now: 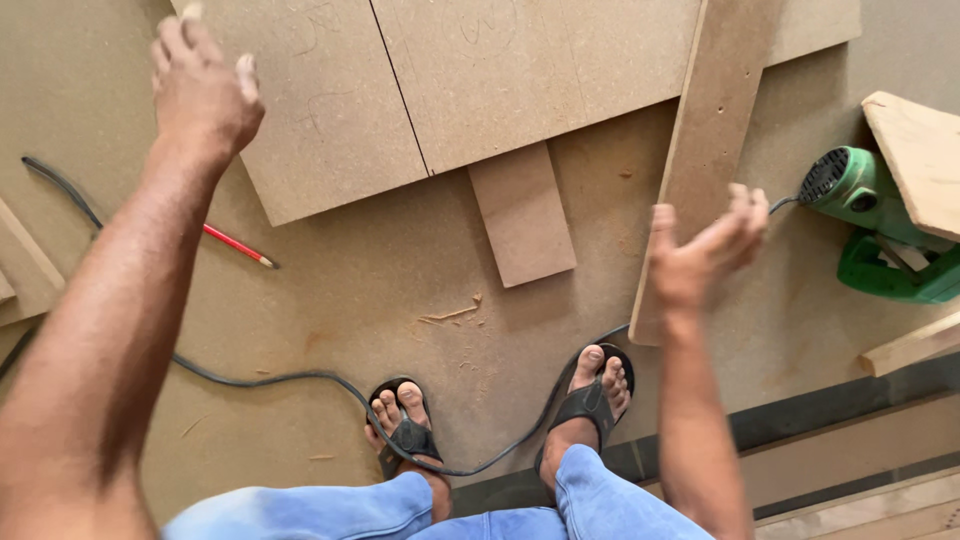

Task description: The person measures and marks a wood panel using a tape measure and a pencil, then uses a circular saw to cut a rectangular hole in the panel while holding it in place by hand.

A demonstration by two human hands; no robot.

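Note:
I look down at brown fibreboard sheets on the floor. My left hand (203,85) is raised over the left cut board (320,110), fingers loosely apart, holding nothing. My right hand (708,250) hovers palm-in beside a long narrow board strip (712,120), fingers spread and empty. A small rectangular offcut (522,215) lies between the hands, below a second wide board (530,70). A red pencil (240,246) lies by my left forearm.
A green power tool (868,215) rests at the right under a pale wood plank (922,155). Its black cable (300,378) snakes across the floor and around my sandalled feet (405,425). More wood strips (915,345) lie at the lower right.

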